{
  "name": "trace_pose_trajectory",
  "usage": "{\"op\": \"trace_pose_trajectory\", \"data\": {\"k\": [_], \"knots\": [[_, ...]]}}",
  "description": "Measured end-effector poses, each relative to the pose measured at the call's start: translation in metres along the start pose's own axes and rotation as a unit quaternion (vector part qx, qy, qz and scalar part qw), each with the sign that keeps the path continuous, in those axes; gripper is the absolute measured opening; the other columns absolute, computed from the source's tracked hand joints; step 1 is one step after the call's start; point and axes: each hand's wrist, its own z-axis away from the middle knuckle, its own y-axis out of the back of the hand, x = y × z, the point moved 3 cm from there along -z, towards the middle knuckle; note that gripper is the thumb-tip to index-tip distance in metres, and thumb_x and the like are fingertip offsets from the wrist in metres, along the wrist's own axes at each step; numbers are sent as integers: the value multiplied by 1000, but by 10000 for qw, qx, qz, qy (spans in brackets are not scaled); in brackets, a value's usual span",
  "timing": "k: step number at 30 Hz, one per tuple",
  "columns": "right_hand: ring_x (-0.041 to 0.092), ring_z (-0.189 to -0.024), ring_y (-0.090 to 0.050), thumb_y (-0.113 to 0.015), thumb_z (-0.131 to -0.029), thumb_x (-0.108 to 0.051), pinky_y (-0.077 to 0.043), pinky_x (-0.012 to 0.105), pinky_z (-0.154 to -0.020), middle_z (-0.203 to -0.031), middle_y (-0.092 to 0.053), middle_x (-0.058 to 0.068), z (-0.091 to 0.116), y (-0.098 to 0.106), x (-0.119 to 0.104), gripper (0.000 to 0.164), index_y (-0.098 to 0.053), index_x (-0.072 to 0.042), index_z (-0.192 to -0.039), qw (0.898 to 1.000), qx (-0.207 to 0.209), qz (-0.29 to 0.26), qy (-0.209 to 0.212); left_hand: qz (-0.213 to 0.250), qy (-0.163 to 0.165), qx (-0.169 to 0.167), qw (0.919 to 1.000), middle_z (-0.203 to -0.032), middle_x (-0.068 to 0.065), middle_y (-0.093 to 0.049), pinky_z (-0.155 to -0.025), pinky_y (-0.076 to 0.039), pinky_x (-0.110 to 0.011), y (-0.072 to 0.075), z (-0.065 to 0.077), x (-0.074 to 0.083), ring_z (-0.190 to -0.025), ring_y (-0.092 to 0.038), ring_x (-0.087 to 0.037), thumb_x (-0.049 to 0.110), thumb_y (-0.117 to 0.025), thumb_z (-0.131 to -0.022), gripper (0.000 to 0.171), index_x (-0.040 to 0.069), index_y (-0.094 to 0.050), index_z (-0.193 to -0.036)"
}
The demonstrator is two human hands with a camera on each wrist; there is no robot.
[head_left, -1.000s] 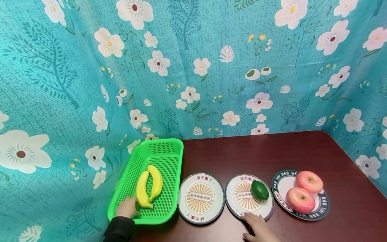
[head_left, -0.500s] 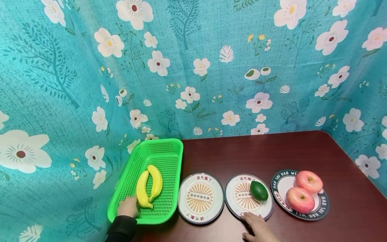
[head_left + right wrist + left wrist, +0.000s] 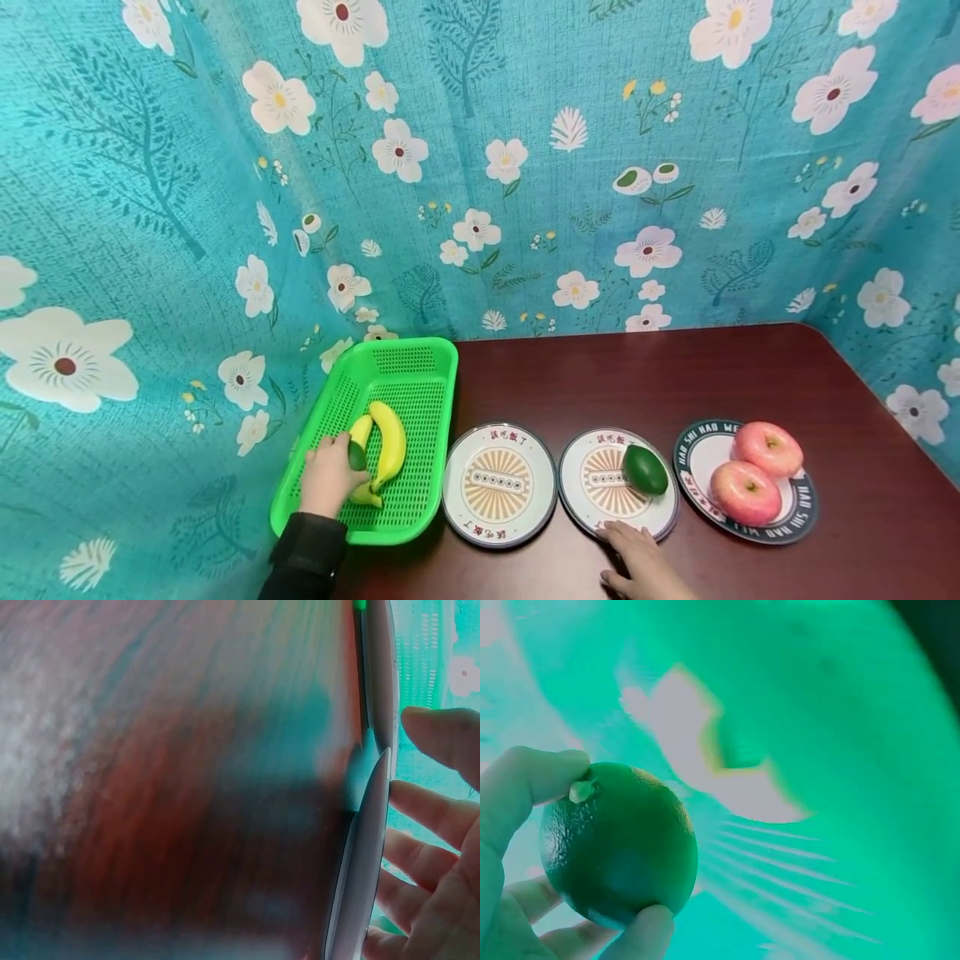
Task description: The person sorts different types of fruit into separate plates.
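My left hand (image 3: 328,477) is over the near left part of the green plastic basket (image 3: 450,400), gripping a dark green avocado (image 3: 357,456). In the left wrist view thumb and fingers wrap the avocado (image 3: 622,847), its stem nub by one fingertip. Two bananas (image 3: 391,446) lie in the basket, one partly hidden by that hand and avocado. My right hand (image 3: 639,560) rests with extended fingers at the front rim of the middle plate (image 3: 573,454), which bears another avocado (image 3: 645,470). In the right wrist view the fingertips (image 3: 405,796) meet the plate edge (image 3: 364,862).
Left of the middle plate, a matching white plate (image 3: 468,454) stands beside the basket. On the right, a dark-rimmed plate (image 3: 690,450) carries two red apples (image 3: 746,493). The dark wooden table (image 3: 570,375) backs onto a blue flowered curtain (image 3: 480,192).
My left hand has come up from the basket's near left corner with the avocado now showing in its grip. The right hand stays at the plate rim. The head view has shifted slightly.
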Motion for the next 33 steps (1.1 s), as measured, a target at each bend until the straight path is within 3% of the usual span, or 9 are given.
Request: {"op": "trace_pose_trajectory", "data": {"k": [7,14,18,23,25,27,30,33], "knots": [[47,-105,-51,-78,-69,-19,-34,69,-87,-111,-59,24,-3,4,1,50,-61,5,-109,9994,-184,-196,-234,957,-156,671,9930,-123,-29,-47,-73,-47,-53,7,-12,74,-102,-46,-47,15,-76,-72,66,-3,-49,-129],[46,-105,-52,-77,-69,-19,-35,69,-86,-112,-59,24,-5,4,-1,49,-61,4,-109,9997,-130,-215,-45,1837,-923,1372,9690,-117,-23,-53,-71,-50,-50,-3,-15,154,-97,-50,-42,12,-82,-64,62,-1,-58,-119],[46,-103,-53,-78,-68,-18,-35,70,-84,-110,-60,22,-3,1,0,48,-61,3,-107,9998,-112,-189,-16,2155,-1268,1324,9591,-117,-20,-55,-74,-50,-46,-23,-12,194,-96,-52,-38,12,-83,-62,62,0,-58,-117],[45,-100,-54,-79,-66,-17,-37,69,-81,-107,-60,21,-1,-4,1,47,-62,2,-105,9998,65,-88,152,2406,-1239,604,9608,-123,-14,-53,-72,-49,-40,-64,-6,232,-99,-50,-31,16,-80,-68,61,6,-56,-123],[44,-99,-54,-79,-65,-17,-38,69,-79,-106,-60,21,0,-5,1,47,-62,2,-105,9997,121,-36,222,2573,-1230,292,9580,-126,-12,-50,-73,-48,-39,-84,-5,242,-102,-49,-30,17,-78,-72,60,8,-54,-126],[43,-99,-54,-79,-65,-16,-39,68,-79,-106,-60,21,-1,-5,2,47,-62,2,-105,9997,115,-12,237,2714,-1351,202,9527,-126,-11,-50,-72,-48,-39,-113,-7,246,-101,-49,-31,20,-78,-73,60,11,-54,-127],[42,-99,-54,-78,-65,-15,-38,69,-80,-107,-60,20,-1,-4,3,46,-62,2,-105,9998,21,-46,177,2710,-1801,329,9450,-131,-5,-45,-71,-47,-34,-200,-27,241,-104,-48,-27,37,-75,-77,66,19,-47,-134],[41,-98,-55,-78,-63,-13,-39,69,-78,-105,-60,20,0,-2,4,46,-62,2,-104,9997,143,-8,219,2397,-2041,546,9476,-135,3,-41,-70,-47,-31,-318,-63,231,-106,-46,-22,55,-70,-75,75,31,-38,-139]]}}
